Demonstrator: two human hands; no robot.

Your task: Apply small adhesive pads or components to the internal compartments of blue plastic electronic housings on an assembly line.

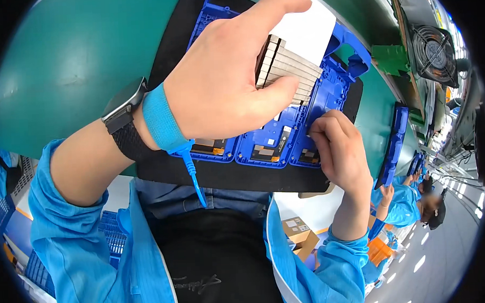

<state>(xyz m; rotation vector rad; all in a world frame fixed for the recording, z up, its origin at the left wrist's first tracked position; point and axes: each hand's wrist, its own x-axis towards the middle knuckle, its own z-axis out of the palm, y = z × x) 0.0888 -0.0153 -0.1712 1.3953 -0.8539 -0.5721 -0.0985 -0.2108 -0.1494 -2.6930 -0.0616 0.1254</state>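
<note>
My left hand reaches across the work area with its thumb and fingers closed on a white sheet that carries rows of narrow grey strips. Beneath it several blue plastic housings lie side by side, with dark and orange parts inside; the hand hides much of them. Over the rightmost housing, my right hand has its thumb and index finger pinched together near the inner wall. Whatever sits between those fingertips is too small or hidden to make out.
A black mat lies under the housings on a green table. A blue cord runs from my left wristband. Another blue part stands at the right, below a fan. A co-worker is farther right.
</note>
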